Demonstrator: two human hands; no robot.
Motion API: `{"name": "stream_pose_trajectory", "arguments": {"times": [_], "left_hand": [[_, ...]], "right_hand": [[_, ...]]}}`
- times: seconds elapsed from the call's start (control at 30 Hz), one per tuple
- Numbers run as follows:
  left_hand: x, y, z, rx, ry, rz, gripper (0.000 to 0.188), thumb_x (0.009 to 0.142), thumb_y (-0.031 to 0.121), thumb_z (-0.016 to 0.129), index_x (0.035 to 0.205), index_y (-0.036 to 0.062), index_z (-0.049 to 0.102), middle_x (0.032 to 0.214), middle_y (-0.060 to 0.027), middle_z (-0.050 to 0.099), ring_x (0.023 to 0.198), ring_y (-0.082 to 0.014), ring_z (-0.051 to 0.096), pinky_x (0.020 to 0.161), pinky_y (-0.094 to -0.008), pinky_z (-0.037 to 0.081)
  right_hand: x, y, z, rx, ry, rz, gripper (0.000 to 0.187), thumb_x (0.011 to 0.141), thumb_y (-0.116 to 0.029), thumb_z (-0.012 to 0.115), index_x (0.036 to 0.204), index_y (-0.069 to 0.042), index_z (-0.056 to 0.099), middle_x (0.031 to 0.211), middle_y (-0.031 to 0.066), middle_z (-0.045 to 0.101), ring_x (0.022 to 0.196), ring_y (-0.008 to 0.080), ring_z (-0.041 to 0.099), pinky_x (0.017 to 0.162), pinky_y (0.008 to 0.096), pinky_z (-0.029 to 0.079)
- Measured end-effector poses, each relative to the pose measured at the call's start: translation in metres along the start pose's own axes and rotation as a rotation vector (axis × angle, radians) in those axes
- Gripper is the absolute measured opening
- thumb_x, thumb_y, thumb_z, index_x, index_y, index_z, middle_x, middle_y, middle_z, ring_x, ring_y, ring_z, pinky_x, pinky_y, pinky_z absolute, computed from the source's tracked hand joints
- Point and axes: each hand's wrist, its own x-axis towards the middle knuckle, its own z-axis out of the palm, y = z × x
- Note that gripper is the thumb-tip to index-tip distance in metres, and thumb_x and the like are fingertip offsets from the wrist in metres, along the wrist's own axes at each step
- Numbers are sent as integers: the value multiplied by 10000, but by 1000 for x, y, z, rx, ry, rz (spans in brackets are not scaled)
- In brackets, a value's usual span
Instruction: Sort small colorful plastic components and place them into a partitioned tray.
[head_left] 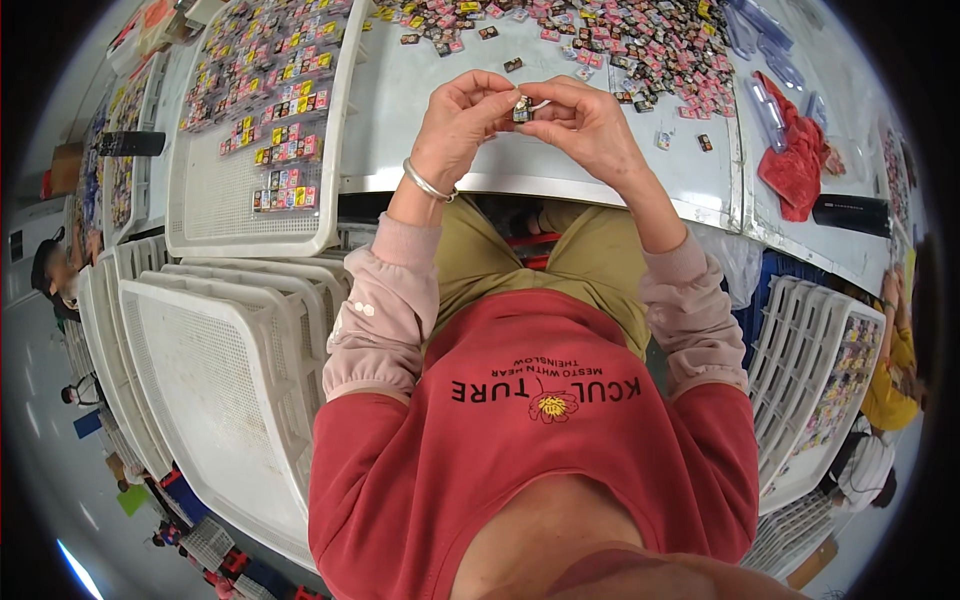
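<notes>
Over the near edge of the table, both hands meet at a small black printed block (521,112). My left hand (462,122) pinches it from the left between thumb and fingertips, a silver bangle on the wrist. My right hand (588,122) grips it from the right, thumb below and fingers above. Part of the block is covered by the fingers. A similar loose dark block (513,65) lies just beyond the fingertips. Farther back spreads a big heap of small pink, black and yellow blocks (640,50).
At the left, a white plastic tray (190,215) carries rows of colourful blocks. Stacked white trays (200,370) stand beside me on the left, more (815,400) on the right. A red cloth (795,150) and a black cylindrical object (850,214) lie right. Other people work at both sides.
</notes>
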Motion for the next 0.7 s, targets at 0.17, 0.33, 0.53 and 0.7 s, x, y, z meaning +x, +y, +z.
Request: {"name": "stream_pose_trajectory", "arguments": {"times": [0.17,0.33,0.53,0.7], "left_hand": [[-6,7,14,52,59,-2,114,857,82,649,932,10,603,787,-31,628,682,-98,586,652,-248,507],[-12,5,11,-79,77,-93,91,875,84,624,939,26,593,787,-22,607,702,-107,568,685,-271,497],[-17,10,14,-272,57,-132,98,869,85,628,937,19,600,822,-39,613,740,-130,590,709,-293,524],[-19,15,19,-340,34,-107,104,878,91,617,953,21,596,835,-43,606,744,-137,591,712,-297,523]], "right_hand": [[-1,-12,-5,-512,56,-257,325,769,-7,679,1089,7,624,875,84,625,749,159,654,676,262,532],[2,-28,-7,-606,-20,-276,331,747,2,677,1074,-3,629,858,97,633,728,179,653,655,267,523],[4,-28,-12,-290,-82,-185,321,752,15,668,1071,-17,639,892,86,634,753,161,650,672,267,526],[2,-36,-7,-302,-2,-293,261,771,5,671,1032,-6,652,912,64,628,759,141,627,688,254,516]]}}
